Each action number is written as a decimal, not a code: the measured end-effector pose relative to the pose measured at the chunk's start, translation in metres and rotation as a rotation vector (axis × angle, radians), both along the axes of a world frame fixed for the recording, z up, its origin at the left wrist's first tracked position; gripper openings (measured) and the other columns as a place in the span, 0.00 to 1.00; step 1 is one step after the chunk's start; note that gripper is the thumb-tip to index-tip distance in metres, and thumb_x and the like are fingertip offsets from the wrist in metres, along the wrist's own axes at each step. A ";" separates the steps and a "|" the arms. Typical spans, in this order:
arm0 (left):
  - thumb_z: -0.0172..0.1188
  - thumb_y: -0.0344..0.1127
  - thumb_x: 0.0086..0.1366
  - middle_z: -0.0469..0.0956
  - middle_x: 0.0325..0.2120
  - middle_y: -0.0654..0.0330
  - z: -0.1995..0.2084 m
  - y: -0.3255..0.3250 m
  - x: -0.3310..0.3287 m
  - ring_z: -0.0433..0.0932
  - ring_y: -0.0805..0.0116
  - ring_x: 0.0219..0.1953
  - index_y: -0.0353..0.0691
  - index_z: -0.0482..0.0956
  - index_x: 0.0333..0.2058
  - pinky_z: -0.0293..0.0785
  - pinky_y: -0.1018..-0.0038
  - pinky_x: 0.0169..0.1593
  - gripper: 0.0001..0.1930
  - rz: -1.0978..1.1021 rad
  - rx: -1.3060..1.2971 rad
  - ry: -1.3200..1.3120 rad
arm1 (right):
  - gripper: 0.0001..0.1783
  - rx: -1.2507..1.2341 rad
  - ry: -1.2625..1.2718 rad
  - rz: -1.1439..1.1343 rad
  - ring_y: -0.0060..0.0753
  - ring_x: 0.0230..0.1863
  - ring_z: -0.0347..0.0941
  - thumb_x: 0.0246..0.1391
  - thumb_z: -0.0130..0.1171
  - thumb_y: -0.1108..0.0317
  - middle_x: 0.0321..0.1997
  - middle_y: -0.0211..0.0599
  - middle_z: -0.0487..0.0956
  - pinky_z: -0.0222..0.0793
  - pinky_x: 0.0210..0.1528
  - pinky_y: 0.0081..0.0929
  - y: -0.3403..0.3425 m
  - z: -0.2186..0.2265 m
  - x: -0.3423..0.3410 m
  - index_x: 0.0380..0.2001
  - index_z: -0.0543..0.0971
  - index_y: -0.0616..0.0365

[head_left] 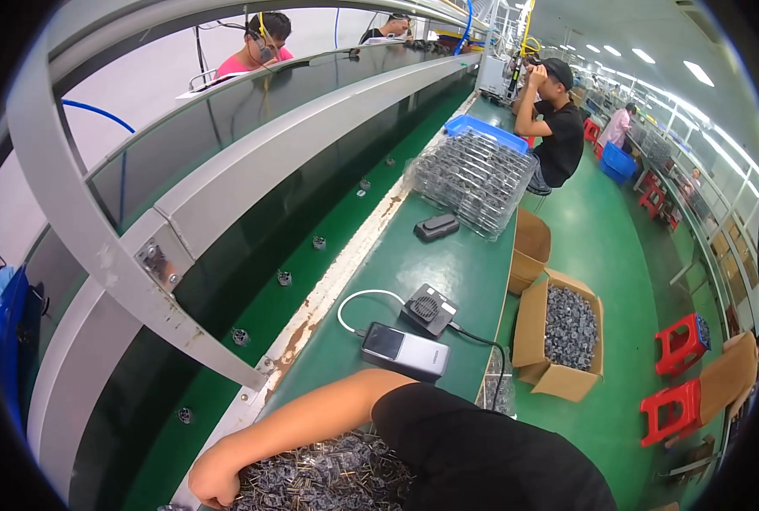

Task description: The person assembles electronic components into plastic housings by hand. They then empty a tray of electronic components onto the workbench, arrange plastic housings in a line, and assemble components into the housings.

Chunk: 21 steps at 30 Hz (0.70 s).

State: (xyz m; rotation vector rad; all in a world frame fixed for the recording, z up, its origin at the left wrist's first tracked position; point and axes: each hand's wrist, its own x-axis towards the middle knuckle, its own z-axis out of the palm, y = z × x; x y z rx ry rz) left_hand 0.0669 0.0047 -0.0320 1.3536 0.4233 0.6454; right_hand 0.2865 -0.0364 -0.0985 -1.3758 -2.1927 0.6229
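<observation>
My right hand is at the lower left, its bare forearm reaching across from a black sleeve. Its fingers are curled in and closed; whatever they hold, if anything, is hidden. Right beside the hand lies a heap of small dark and clear parts with thin metal pins, partly covered by my arm. My left hand is out of sight. Beyond the forearm, a silver-grey power bank with a dark display rests on the green bench. A white cable links it to a dark square device with a round fan grille.
A green conveyor carries several spaced small parts beside a metal frame. Farther along sit a black case, stacked clear trays and a blue tray. A carton of parts and red stools stand on the floor. Other people sit nearby.
</observation>
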 end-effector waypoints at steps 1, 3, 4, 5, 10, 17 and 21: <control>0.50 0.29 0.69 0.68 0.55 0.46 -0.001 0.000 -0.002 0.69 0.53 0.56 0.26 0.69 0.54 0.67 0.61 0.60 0.18 0.051 0.055 0.062 | 0.10 -0.035 -0.008 0.019 0.39 0.36 0.79 0.40 0.61 0.64 0.31 0.35 0.84 0.73 0.39 0.37 0.003 0.000 -0.001 0.28 0.86 0.50; 0.51 0.29 0.69 0.68 0.55 0.48 -0.003 0.004 -0.004 0.70 0.55 0.55 0.26 0.69 0.53 0.68 0.62 0.58 0.17 0.064 0.043 0.082 | 0.09 -0.065 -0.015 0.032 0.38 0.36 0.79 0.40 0.64 0.63 0.30 0.34 0.84 0.73 0.39 0.36 0.006 -0.002 -0.001 0.28 0.86 0.49; 0.51 0.28 0.68 0.68 0.55 0.49 -0.006 0.006 -0.006 0.71 0.57 0.54 0.26 0.70 0.53 0.69 0.64 0.57 0.17 0.081 0.027 0.099 | 0.10 -0.053 0.004 0.026 0.37 0.36 0.79 0.39 0.66 0.62 0.30 0.33 0.84 0.73 0.39 0.35 0.008 -0.003 -0.001 0.28 0.86 0.49; 0.51 0.28 0.68 0.68 0.55 0.49 -0.009 0.008 -0.007 0.71 0.57 0.54 0.26 0.70 0.53 0.69 0.64 0.57 0.17 0.076 0.029 0.099 | 0.11 -0.041 0.021 0.020 0.36 0.36 0.79 0.38 0.68 0.62 0.31 0.32 0.84 0.73 0.38 0.34 0.008 -0.003 -0.001 0.28 0.86 0.49; 0.53 0.25 0.67 0.67 0.56 0.51 -0.056 0.047 -0.026 0.72 0.60 0.52 0.30 0.74 0.50 0.73 0.69 0.49 0.14 0.106 0.369 0.254 | 0.10 0.045 0.026 -0.005 0.34 0.36 0.79 0.38 0.67 0.63 0.29 0.31 0.84 0.73 0.37 0.33 0.007 -0.002 0.005 0.28 0.86 0.50; 0.58 0.28 0.64 0.76 0.48 0.44 -0.020 0.004 0.019 0.77 0.49 0.43 0.33 0.77 0.49 0.74 0.64 0.46 0.15 0.281 0.602 0.467 | 0.08 0.156 0.278 -0.029 0.35 0.35 0.79 0.38 0.63 0.68 0.28 0.36 0.83 0.73 0.37 0.34 -0.005 -0.005 0.024 0.26 0.86 0.51; 0.62 0.35 0.62 0.78 0.45 0.43 -0.012 0.012 0.004 0.78 0.45 0.43 0.33 0.77 0.49 0.74 0.61 0.48 0.18 0.426 0.878 1.045 | 0.11 0.244 0.365 0.044 0.47 0.28 0.77 0.38 0.54 0.71 0.23 0.45 0.80 0.70 0.31 0.45 0.014 -0.002 0.021 0.25 0.85 0.55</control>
